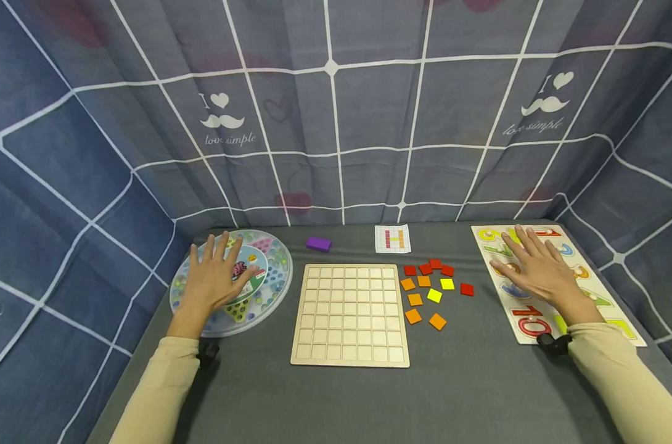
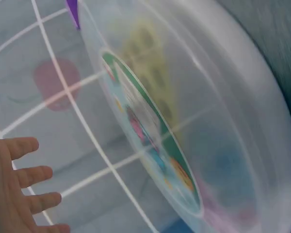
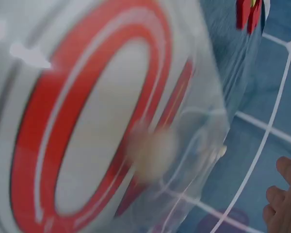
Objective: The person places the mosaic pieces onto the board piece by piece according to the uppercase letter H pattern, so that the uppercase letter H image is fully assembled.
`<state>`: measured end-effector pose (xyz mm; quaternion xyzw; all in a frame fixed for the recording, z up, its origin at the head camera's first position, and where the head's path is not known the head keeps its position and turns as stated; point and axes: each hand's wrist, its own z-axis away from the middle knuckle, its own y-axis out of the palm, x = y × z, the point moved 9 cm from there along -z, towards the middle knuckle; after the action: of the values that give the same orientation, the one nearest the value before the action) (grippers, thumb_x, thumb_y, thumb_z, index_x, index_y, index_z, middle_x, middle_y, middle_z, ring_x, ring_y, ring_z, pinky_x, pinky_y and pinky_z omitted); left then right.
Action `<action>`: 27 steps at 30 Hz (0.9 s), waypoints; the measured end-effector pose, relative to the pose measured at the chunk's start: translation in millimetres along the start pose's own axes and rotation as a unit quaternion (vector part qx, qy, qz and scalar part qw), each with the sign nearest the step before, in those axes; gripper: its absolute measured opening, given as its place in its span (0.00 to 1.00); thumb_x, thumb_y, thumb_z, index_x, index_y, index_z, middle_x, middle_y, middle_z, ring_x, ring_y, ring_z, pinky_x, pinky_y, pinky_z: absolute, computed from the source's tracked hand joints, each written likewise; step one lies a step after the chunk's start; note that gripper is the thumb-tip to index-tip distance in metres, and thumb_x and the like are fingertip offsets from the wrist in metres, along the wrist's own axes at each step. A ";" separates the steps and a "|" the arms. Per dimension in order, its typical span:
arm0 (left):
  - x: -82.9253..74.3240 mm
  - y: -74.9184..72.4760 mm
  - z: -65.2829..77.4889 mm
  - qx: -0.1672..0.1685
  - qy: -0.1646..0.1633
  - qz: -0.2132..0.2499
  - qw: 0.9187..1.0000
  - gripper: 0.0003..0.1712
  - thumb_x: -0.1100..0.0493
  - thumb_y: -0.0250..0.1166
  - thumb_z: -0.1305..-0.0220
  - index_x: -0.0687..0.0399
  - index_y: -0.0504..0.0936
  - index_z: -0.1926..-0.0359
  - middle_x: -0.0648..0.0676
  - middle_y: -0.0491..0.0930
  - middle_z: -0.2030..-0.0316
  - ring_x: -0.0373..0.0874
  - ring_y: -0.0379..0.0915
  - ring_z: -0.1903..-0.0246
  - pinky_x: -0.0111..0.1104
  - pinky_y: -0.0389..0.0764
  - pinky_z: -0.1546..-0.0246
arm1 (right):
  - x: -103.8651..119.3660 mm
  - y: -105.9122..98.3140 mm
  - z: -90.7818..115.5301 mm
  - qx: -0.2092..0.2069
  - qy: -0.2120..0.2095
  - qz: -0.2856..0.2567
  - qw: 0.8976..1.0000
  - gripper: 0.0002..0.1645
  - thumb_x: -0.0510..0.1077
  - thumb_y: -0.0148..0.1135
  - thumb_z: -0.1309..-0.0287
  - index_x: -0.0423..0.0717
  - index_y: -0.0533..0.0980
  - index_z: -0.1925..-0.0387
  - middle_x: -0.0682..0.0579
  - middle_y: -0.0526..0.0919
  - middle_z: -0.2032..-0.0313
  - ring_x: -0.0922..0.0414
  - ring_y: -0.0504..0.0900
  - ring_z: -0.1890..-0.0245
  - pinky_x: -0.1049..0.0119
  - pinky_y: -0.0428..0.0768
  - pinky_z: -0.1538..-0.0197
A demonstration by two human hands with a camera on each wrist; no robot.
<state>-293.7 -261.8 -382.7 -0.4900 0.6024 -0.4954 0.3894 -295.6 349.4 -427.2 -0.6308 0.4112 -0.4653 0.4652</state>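
Note:
In the head view my left hand (image 1: 215, 279) is spread, palm down, over a round clear plastic game case (image 1: 277, 271) at the left. The left wrist view shows its straight fingers (image 2: 36, 174) apart from the case. At the right, my right hand (image 1: 542, 274) is spread over a number puzzle board (image 1: 505, 290) with colourful numerals. Whether that hand touches the board cannot be told. Neither hand holds anything. Between them lies a square wooden grid board (image 1: 349, 314). Beside it are several loose red tiles (image 1: 467, 289), several orange tiles (image 1: 438, 321) and two yellow tiles (image 1: 434, 295).
Behind the grid board lie a purple block (image 1: 318, 244) and a small printed pattern card (image 1: 393, 238) with red, yellow and orange squares. Dark grey cloth (image 1: 347, 404) covers the table. A blue-grey checked curtain (image 1: 369, 117) encloses the back and sides.

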 end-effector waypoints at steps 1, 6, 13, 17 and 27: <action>-4.6 -2.7 0.9 -0.007 0.004 0.006 1.000 0.48 0.28 0.49 0.33 0.54 0.57 0.25 0.68 0.52 0.26 0.70 0.43 0.27 0.68 0.43 0.34 | 4.7 -0.3 -0.4 -0.004 -0.004 -0.003 1.000 0.47 0.67 0.47 0.32 0.50 0.48 0.23 0.41 0.38 0.22 0.39 0.37 0.23 0.36 0.37 0.28; -30.7 -12.6 8.3 -0.039 0.026 0.044 0.998 0.44 0.32 0.49 0.31 0.56 0.59 0.26 0.67 0.54 0.27 0.67 0.48 0.28 0.65 0.50 0.34 | 33.1 -0.6 -3.7 -0.010 -0.022 -0.015 1.000 0.47 0.67 0.51 0.35 0.53 0.50 0.23 0.41 0.44 0.23 0.42 0.40 0.23 0.36 0.42 0.29; -71.4 -11.5 22.4 -0.061 0.073 0.086 0.992 0.41 0.37 0.51 0.30 0.56 0.59 0.26 0.66 0.59 0.28 0.65 0.59 0.33 0.61 0.62 0.39 | 77.8 7.2 -3.0 -0.016 -0.053 -0.017 0.998 0.49 0.68 0.56 0.38 0.53 0.54 0.24 0.42 0.49 0.23 0.40 0.49 0.24 0.35 0.50 0.31; -90.3 -5.6 29.9 -0.049 0.082 0.122 0.988 0.40 0.37 0.51 0.29 0.52 0.57 0.25 0.64 0.59 0.29 0.64 0.62 0.34 0.60 0.63 0.38 | 102.2 14.8 -4.8 -0.020 -0.072 -0.032 0.997 0.49 0.68 0.58 0.39 0.53 0.56 0.24 0.43 0.51 0.24 0.40 0.52 0.25 0.35 0.52 0.32; -145.1 13.9 56.4 -0.029 0.093 0.215 0.972 0.45 0.37 0.59 0.34 0.52 0.57 0.25 0.64 0.60 0.29 0.63 0.62 0.33 0.60 0.65 0.38 | 131.7 45.9 -20.3 0.045 -0.047 -0.172 0.983 0.42 0.64 0.52 0.32 0.52 0.55 0.24 0.45 0.51 0.23 0.41 0.48 0.24 0.29 0.49 0.34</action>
<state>-211.2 -131.9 -410.3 -0.3120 0.7412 -0.4261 0.4144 -289.1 209.4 -442.0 -0.6918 0.2529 -0.5258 0.4253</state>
